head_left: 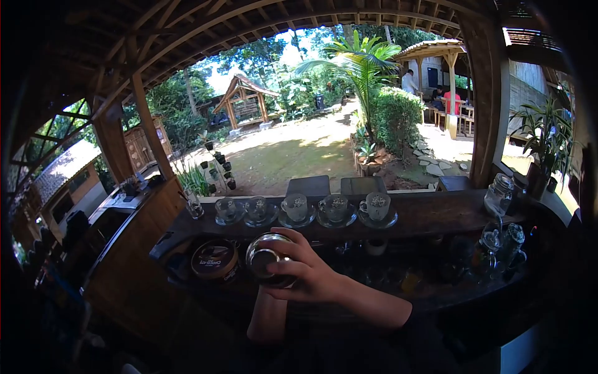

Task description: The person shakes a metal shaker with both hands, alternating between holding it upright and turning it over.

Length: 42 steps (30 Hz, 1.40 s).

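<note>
My right hand reaches in from the right, its fingers wrapped over a shiny, rounded metal vessel, which looks like a shaker. The vessel is tilted, with a dark round end facing me. My left hand comes up from below, behind the right hand and against the vessel's underside; its fingers are hidden. Just left of the vessel sits a round brown tin with lettering on its lid. Beyond my hands, several clear glass cups stand on glass saucers in a row along the wooden counter.
A small glass with thin items in it stands at the row's left end. Lidded glass jars and mugs are at the right. A darker lower shelf holds dim glassware. Two stools stand beyond the counter; people sit under a far shelter.
</note>
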Motion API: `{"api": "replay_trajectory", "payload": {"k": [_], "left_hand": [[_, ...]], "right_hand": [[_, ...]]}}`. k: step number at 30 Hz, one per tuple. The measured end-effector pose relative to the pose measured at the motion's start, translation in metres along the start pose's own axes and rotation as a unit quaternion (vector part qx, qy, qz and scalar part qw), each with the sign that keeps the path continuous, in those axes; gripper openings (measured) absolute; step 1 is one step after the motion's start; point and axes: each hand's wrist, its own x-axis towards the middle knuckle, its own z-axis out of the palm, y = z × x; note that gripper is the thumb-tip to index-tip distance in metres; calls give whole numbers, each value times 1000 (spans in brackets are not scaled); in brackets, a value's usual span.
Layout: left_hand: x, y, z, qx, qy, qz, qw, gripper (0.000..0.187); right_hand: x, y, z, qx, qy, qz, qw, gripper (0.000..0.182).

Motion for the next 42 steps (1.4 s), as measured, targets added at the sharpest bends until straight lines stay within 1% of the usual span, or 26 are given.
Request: {"api": "replay_trajectory", "payload": {"k": [1, 3, 4, 5, 6, 8, 10, 11, 12, 14, 16, 18, 20, 22, 23, 24, 26, 28, 30, 32, 34, 35, 36, 38, 41, 42], "left_hand": [[7, 12, -6, 24, -21, -44, 999, 29], [19, 34, -19, 66, -61, -128, 988, 29], [18, 44, -25, 84, -79, -167, 979, 29], [16, 48, 1, 116, -166, -248, 947, 30], [11, 27, 29, 188, -297, -151, 924, 30], [16, 29, 26, 196, -291, -111, 930, 31], [12, 29, -9, 144, -61, -56, 986, 30], [11, 31, -12, 145, -64, -59, 986, 30], [13, 34, -14, 140, -86, -85, 983, 30], [19, 40, -17, 128, -127, -141, 974, 30], [19, 46, -23, 108, -158, -189, 963, 30], [19, 65, -13, 111, -228, -291, 923, 32], [22, 71, -18, 103, -243, -272, 925, 35], [8, 49, -6, -59, -34, -203, 977, 41], [-3, 20, -7, -71, 43, 28, 996, 41], [-5, 23, -7, -72, 43, 27, 996, 41], [1, 37, -2, -11, -47, -81, 996, 39], [8, 48, 0, 46, -132, -185, 973, 37], [18, 55, 9, 76, -254, -241, 934, 38], [19, 69, -5, 82, -187, -277, 939, 37], [33, 72, -42, -23, 3, -284, 959, 36], [4, 28, -8, -26, 80, -13, 996, 35], [5, 29, -9, -25, 78, -14, 997, 35], [18, 42, -17, 8, 42, -106, 993, 35], [26, 58, -25, 46, 1, -234, 971, 35], [23, 61, -17, 63, -70, -291, 952, 32]], "right_hand": [[3, -2, -4, -5, 1, -1, 1000, 51], [13, -23, -16, -19, -114, -134, 984, 62], [16, -41, -11, -17, -101, -206, 973, 54], [10, -50, -8, -17, -125, -248, 960, 51], [2, -56, -5, -20, -171, -248, 953, 49], [5, -40, 0, -47, -115, -297, 947, 42], [3, -9, 0, -47, -126, -184, 974, 46], [0, 0, 4, -62, -107, -83, 989, 53], [0, 5, 15, -17, -16, -18, 1000, 53], [2, -2, 15, -44, -20, -50, 998, 48], [12, -29, 14, -54, -96, -184, 977, 43], [5, -56, 24, -97, -167, -231, 954, 46], [4, -41, 30, -90, -165, -254, 949, 41], [15, -12, 25, -79, -161, -177, 968, 40], [11, 9, 29, -98, -141, -100, 980, 50], [10, 19, 40, -84, -54, -2, 995, 47], [12, 15, 37, -80, -52, 2, 995, 45], [24, -14, 27, -121, -146, -186, 964, 40], [15, -50, 36, -116, -184, -198, 956, 40], [10, -44, 33, -118, -197, -222, 948, 42], [15, -12, 25, -116, -169, -196, 959, 42], [12, 3, 25, -104, -144, -110, 978, 46], [9, 13, 30, -63, -58, -19, 996, 51], [15, 8, 22, -15, -9, -13, 1000, 51], [23, -29, 9, -60, -124, -231, 963, 54], [11, -47, 10, -36, -202, -148, 967, 53]]}}
